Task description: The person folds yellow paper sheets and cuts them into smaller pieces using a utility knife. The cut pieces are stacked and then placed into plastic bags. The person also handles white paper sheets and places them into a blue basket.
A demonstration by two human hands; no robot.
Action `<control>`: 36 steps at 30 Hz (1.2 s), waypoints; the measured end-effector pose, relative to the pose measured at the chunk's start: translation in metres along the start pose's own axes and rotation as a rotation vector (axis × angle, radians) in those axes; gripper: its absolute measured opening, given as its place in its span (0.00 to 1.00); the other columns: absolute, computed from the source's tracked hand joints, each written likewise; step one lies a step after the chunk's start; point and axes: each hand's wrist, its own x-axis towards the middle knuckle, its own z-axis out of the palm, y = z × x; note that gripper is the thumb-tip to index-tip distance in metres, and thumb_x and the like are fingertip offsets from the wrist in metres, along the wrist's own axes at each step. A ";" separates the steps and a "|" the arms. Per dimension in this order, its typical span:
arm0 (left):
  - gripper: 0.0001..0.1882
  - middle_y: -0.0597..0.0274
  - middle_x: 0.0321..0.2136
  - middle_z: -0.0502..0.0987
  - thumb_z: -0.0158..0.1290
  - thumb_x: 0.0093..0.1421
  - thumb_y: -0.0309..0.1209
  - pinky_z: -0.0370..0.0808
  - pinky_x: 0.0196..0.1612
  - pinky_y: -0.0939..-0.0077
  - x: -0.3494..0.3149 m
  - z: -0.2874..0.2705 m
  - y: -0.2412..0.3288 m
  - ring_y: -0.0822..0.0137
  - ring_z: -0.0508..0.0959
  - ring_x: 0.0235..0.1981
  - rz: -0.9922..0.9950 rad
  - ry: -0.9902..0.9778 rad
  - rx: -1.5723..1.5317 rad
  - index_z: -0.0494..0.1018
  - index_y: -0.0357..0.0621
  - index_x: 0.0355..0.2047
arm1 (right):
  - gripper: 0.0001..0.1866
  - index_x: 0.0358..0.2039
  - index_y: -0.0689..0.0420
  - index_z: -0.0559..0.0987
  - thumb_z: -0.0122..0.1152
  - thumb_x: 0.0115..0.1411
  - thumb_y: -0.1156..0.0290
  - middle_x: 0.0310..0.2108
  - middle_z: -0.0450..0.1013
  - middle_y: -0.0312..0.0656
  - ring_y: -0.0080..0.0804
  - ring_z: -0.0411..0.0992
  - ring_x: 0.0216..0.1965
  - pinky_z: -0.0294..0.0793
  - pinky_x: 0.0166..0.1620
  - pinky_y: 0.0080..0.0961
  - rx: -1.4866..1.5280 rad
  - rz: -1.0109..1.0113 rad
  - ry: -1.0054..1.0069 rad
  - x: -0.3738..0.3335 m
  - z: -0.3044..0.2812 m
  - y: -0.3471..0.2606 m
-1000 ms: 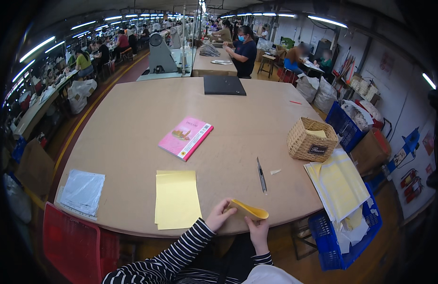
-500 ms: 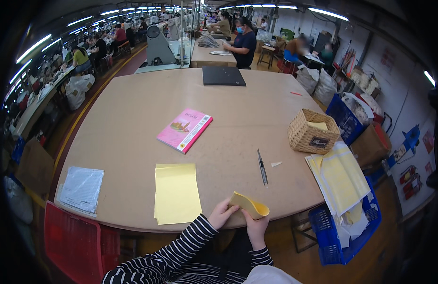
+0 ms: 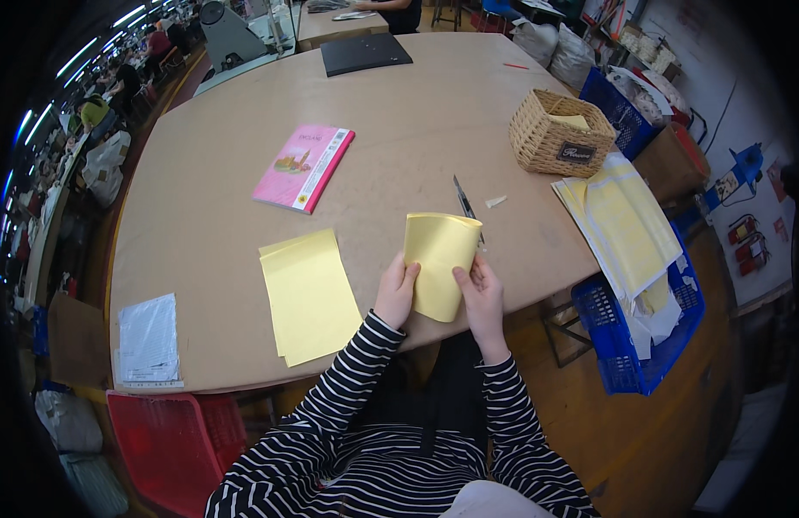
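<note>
Between my hands, at the table's near edge, is a yellow sheet of paper point(image 3: 440, 268), bent over into a loose fold with a rounded right side. My left hand point(image 3: 396, 292) grips its left edge, thumb on the front. On the right edge my right hand point(image 3: 481, 298) pinches it, the fingers partly behind. Left of my hands lie more yellow sheets point(image 3: 309, 298), stacked slightly askew. A utility knife point(image 3: 463, 197) rests just beyond the held paper, partly hidden by it. Next to the knife is a small white scrap point(image 3: 496, 202).
A pink notebook point(image 3: 303, 168) lies mid-table and a black board point(image 3: 366, 54) at the far edge. To the right stand a wicker basket point(image 3: 538, 142) and yellow-white sheets point(image 3: 620, 224) over a blue crate point(image 3: 615, 358). Plastic-covered papers point(image 3: 148, 338) and a red chair point(image 3: 162, 440) are at left.
The yellow sheet has been turned up, so its broad face now shows. Both hands have spread to its two sides. My view has tilted downward.
</note>
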 end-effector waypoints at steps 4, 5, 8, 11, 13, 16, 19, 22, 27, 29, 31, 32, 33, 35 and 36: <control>0.15 0.43 0.36 0.75 0.42 0.64 0.32 0.70 0.43 0.61 0.009 -0.014 -0.018 0.50 0.75 0.39 -0.175 -0.011 0.348 0.68 0.33 0.44 | 0.21 0.51 0.66 0.69 0.55 0.62 0.66 0.41 0.72 0.46 0.32 0.72 0.41 0.71 0.44 0.25 -0.459 -0.014 0.155 0.044 -0.019 0.016; 0.15 0.38 0.33 0.76 0.42 0.63 0.34 0.71 0.40 0.56 0.010 -0.015 -0.022 0.43 0.75 0.36 -0.215 -0.003 0.504 0.68 0.33 0.41 | 0.21 0.52 0.66 0.68 0.55 0.62 0.66 0.40 0.71 0.46 0.34 0.72 0.40 0.71 0.44 0.27 -0.584 -0.045 0.151 0.062 -0.026 0.024; 0.15 0.35 0.29 0.74 0.42 0.63 0.36 0.68 0.37 0.48 0.012 -0.016 -0.028 0.36 0.72 0.34 -0.163 0.057 0.593 0.68 0.33 0.35 | 0.21 0.49 0.65 0.69 0.56 0.60 0.65 0.39 0.70 0.47 0.41 0.70 0.41 0.69 0.44 0.33 -1.064 -0.174 0.225 0.104 -0.033 0.055; 0.14 0.36 0.28 0.73 0.41 0.63 0.36 0.68 0.35 0.47 0.011 -0.015 -0.027 0.36 0.73 0.32 -0.170 0.077 0.615 0.66 0.34 0.35 | 0.18 0.43 0.63 0.70 0.56 0.59 0.63 0.41 0.69 0.46 0.43 0.67 0.44 0.67 0.45 0.36 -1.348 -0.174 0.170 0.123 -0.036 0.077; 0.15 0.39 0.32 0.75 0.40 0.65 0.34 0.71 0.39 0.55 0.008 -0.016 -0.024 0.42 0.75 0.36 -0.184 0.079 0.553 0.66 0.34 0.42 | 0.16 0.40 0.62 0.70 0.55 0.59 0.63 0.39 0.69 0.45 0.45 0.67 0.43 0.67 0.44 0.38 -1.377 -0.179 0.120 0.126 -0.037 0.084; 0.15 0.46 0.38 0.76 0.39 0.66 0.32 0.70 0.46 0.65 0.003 -0.018 -0.025 0.51 0.76 0.42 0.206 0.257 0.154 0.65 0.34 0.48 | 0.14 0.41 0.61 0.68 0.54 0.60 0.65 0.32 0.69 0.43 0.44 0.69 0.35 0.68 0.38 0.38 -1.236 -0.137 0.137 0.118 -0.044 0.084; 0.19 0.49 0.46 0.72 0.40 0.67 0.31 0.65 0.54 0.71 0.004 -0.018 -0.029 0.59 0.72 0.50 0.126 0.122 0.112 0.61 0.35 0.55 | 0.15 0.46 0.59 0.66 0.50 0.63 0.65 0.26 0.66 0.38 0.31 0.67 0.23 0.68 0.29 0.27 -0.781 0.079 0.176 0.100 -0.053 0.073; 0.19 0.48 0.48 0.71 0.41 0.67 0.31 0.63 0.56 0.72 0.007 -0.015 -0.031 0.60 0.70 0.52 0.097 0.045 0.077 0.61 0.36 0.56 | 0.15 0.51 0.58 0.63 0.45 0.66 0.66 0.24 0.65 0.34 0.17 0.61 0.17 0.62 0.21 0.14 -0.136 0.122 0.153 0.075 -0.047 0.043; 0.17 0.50 0.45 0.72 0.40 0.67 0.31 0.65 0.53 0.71 0.005 -0.014 -0.025 0.60 0.72 0.49 0.084 0.063 0.123 0.62 0.36 0.54 | 0.24 0.63 0.57 0.56 0.42 0.68 0.68 0.24 0.66 0.35 0.12 0.58 0.14 0.58 0.16 0.10 -0.255 0.081 0.051 0.020 -0.010 -0.051; 0.16 0.51 0.44 0.73 0.40 0.67 0.29 0.67 0.52 0.71 0.004 -0.014 -0.026 0.60 0.73 0.48 0.085 0.067 0.106 0.63 0.36 0.53 | 0.24 0.64 0.57 0.55 0.40 0.68 0.69 0.23 0.67 0.35 0.12 0.60 0.13 0.61 0.16 0.10 -0.283 0.058 -0.057 -0.002 0.008 -0.079; 0.15 0.51 0.43 0.74 0.40 0.66 0.27 0.68 0.50 0.71 0.003 -0.015 -0.031 0.60 0.74 0.46 0.056 0.059 0.082 0.64 0.37 0.52 | 0.23 0.63 0.57 0.56 0.39 0.68 0.71 0.23 0.67 0.36 0.13 0.61 0.12 0.66 0.17 0.11 -0.054 0.128 -0.231 -0.011 0.024 -0.093; 0.15 0.51 0.42 0.74 0.40 0.66 0.27 0.68 0.49 0.71 0.004 -0.014 -0.035 0.60 0.74 0.46 0.031 0.054 0.062 0.64 0.37 0.52 | 0.23 0.63 0.57 0.57 0.38 0.68 0.71 0.23 0.67 0.37 0.14 0.62 0.12 0.67 0.17 0.11 0.022 0.291 -0.266 -0.010 0.032 -0.093; 0.15 0.51 0.42 0.74 0.40 0.65 0.26 0.68 0.49 0.71 0.004 -0.014 -0.039 0.60 0.74 0.45 0.008 0.050 0.041 0.64 0.37 0.51 | 0.23 0.63 0.58 0.58 0.38 0.68 0.72 0.23 0.68 0.37 0.14 0.62 0.12 0.68 0.18 0.12 0.098 0.450 -0.302 -0.008 0.040 -0.090; 0.14 0.52 0.41 0.74 0.40 0.65 0.25 0.69 0.47 0.72 0.005 -0.013 -0.045 0.61 0.75 0.44 -0.035 0.058 -0.066 0.65 0.38 0.51 | 0.22 0.62 0.60 0.58 0.37 0.68 0.72 0.23 0.68 0.39 0.16 0.64 0.13 0.71 0.19 0.14 0.052 0.563 -0.311 -0.011 0.050 -0.085; 0.14 0.52 0.40 0.75 0.40 0.65 0.25 0.70 0.46 0.72 0.006 -0.012 -0.046 0.61 0.75 0.43 -0.109 0.061 -0.079 0.65 0.38 0.51 | 0.22 0.62 0.60 0.58 0.37 0.68 0.72 0.23 0.68 0.40 0.16 0.64 0.13 0.71 0.19 0.14 0.103 0.454 -0.337 -0.014 0.052 -0.083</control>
